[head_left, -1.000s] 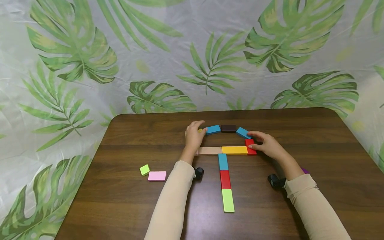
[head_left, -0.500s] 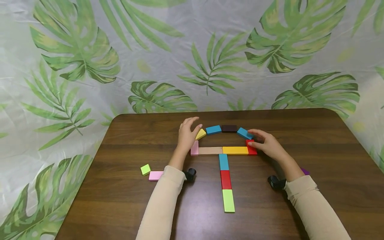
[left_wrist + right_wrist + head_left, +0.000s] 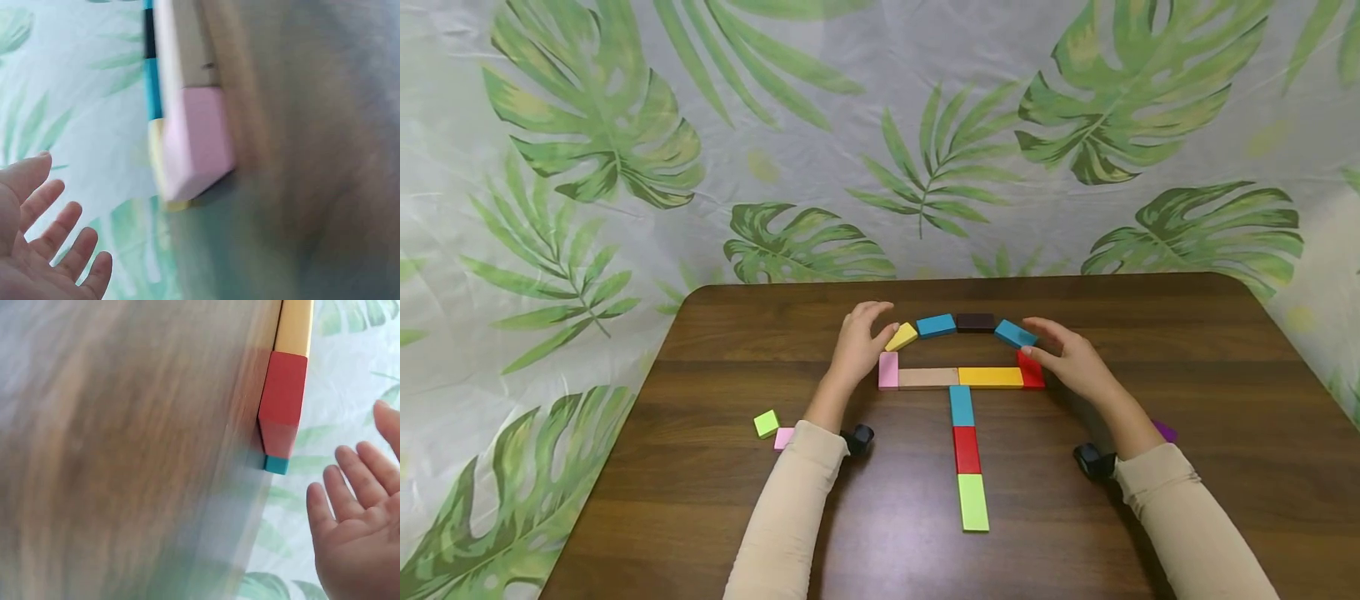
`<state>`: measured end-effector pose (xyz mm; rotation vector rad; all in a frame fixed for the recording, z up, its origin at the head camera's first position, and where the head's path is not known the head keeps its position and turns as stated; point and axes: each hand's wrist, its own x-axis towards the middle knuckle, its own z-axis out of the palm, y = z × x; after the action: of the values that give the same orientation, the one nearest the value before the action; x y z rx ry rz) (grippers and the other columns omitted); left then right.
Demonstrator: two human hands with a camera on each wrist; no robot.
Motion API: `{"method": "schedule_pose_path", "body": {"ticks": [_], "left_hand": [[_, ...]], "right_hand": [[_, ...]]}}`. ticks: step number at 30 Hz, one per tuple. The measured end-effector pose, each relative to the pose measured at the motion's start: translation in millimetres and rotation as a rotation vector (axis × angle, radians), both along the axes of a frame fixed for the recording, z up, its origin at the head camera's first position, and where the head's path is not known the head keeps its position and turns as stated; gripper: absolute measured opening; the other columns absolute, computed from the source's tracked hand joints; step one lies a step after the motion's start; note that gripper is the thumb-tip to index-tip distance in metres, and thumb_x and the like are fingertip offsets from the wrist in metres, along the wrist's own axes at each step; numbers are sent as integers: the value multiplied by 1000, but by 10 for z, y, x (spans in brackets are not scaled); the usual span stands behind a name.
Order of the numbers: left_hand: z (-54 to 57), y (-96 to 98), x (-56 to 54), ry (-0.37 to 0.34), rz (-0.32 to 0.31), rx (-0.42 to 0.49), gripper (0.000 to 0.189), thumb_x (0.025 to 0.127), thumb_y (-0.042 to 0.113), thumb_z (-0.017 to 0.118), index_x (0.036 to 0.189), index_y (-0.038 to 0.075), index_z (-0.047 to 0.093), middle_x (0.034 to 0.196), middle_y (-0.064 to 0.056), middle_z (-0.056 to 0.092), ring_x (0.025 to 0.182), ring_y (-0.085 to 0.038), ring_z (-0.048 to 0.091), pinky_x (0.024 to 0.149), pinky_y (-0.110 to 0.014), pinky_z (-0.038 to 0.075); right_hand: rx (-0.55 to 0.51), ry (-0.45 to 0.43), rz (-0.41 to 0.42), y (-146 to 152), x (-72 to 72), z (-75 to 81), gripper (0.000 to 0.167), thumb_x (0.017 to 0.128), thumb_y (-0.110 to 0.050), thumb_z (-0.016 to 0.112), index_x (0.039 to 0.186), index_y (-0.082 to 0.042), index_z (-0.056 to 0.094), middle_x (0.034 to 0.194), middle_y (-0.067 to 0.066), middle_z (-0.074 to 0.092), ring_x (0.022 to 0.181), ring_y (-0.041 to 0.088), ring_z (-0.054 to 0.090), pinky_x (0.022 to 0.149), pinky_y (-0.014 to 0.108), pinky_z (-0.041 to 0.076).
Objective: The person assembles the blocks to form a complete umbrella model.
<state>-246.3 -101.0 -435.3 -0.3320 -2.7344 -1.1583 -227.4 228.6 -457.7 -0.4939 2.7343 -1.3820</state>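
Flat blocks form an umbrella-like outline. Its arch holds a pale yellow block (image 3: 901, 337), a blue block (image 3: 936, 325), a dark brown block (image 3: 975, 322) and another blue block (image 3: 1016, 333). Below runs a row: pink block (image 3: 888, 371), tan block (image 3: 928, 379), orange-yellow block (image 3: 990, 378), red block (image 3: 1031, 372). My left hand (image 3: 855, 343) hovers left of the pale yellow block, fingers spread and holding nothing. On the other side, my right hand (image 3: 1075, 360) stays beside the right blue block and red block; the right wrist view shows its fingers (image 3: 340, 494) spread, gripping nothing.
A stem of blue (image 3: 961, 406), red (image 3: 967, 450) and lime blocks (image 3: 973, 502) runs toward me. Left lie a small lime block (image 3: 766, 424) and a pink block (image 3: 784, 438) partly behind my sleeve. A purple block (image 3: 1165, 431) peeks out by my right wrist.
My left hand has drawn away leftward from the pale yellow block, uncovering it and the pink block below. My right hand has barely shifted.
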Motion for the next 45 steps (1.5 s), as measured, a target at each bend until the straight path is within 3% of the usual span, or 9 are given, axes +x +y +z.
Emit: {"method": "schedule_pose_path", "body": {"ticks": [7, 18, 22, 28, 29, 33, 45], "left_hand": [[-236, 127, -113, -106, 7, -98, 41, 86, 26, 61, 125, 13, 54, 126, -7, 48, 114, -27, 42, 93, -43, 34], [-306, 275, -237, -117, 18, -212, 46, 83, 28, 65, 125, 15, 54, 123, -9, 50, 109, -29, 46, 88, -43, 38], [-327, 333, -258, -109, 33, -234, 45, 82, 29, 66, 124, 17, 55, 121, -8, 51, 106, -28, 47, 87, -41, 38], [-368, 406, -290, -152, 71, -204, 41, 82, 30, 66, 121, 21, 58, 118, -8, 52, 104, -28, 47, 84, -41, 37], [-447, 409, -335, -134, 74, -200, 41, 81, 33, 66, 120, 23, 59, 117, -8, 53, 102, -28, 47, 83, -41, 37], [-506, 451, -358, -149, 96, -188, 40, 81, 34, 65, 120, 25, 59, 116, -7, 52, 102, -27, 46, 84, -40, 36], [-390, 524, -265, -183, 136, -130, 38, 83, 28, 64, 120, 21, 60, 117, -6, 52, 99, -25, 45, 86, -38, 34]], "right_hand": [[73, -44, -12, -8, -34, -43, 55, 88, -30, 58, 133, -6, 40, 133, 20, 40, 118, 45, 35, 93, 57, 29], [108, -57, -11, 18, -54, -115, 51, 88, -30, 57, 130, -5, 43, 131, 20, 42, 118, 42, 37, 95, 55, 27], [113, -54, -11, 20, -52, -127, 51, 88, -30, 58, 130, -5, 44, 130, 20, 43, 118, 41, 38, 95, 54, 28], [122, -56, -12, 23, -50, -136, 52, 88, -31, 58, 130, -4, 44, 131, 21, 43, 118, 42, 39, 95, 54, 29], [124, -58, -13, 23, -49, -136, 52, 88, -31, 57, 130, -4, 44, 131, 21, 43, 118, 42, 39, 95, 54, 29], [115, -66, -10, 25, -45, -138, 52, 88, -31, 57, 131, -4, 43, 131, 20, 43, 118, 41, 39, 95, 52, 30], [120, -65, -10, 22, -46, -142, 52, 88, -31, 57, 131, -4, 43, 130, 20, 43, 117, 41, 40, 94, 52, 31]]}}
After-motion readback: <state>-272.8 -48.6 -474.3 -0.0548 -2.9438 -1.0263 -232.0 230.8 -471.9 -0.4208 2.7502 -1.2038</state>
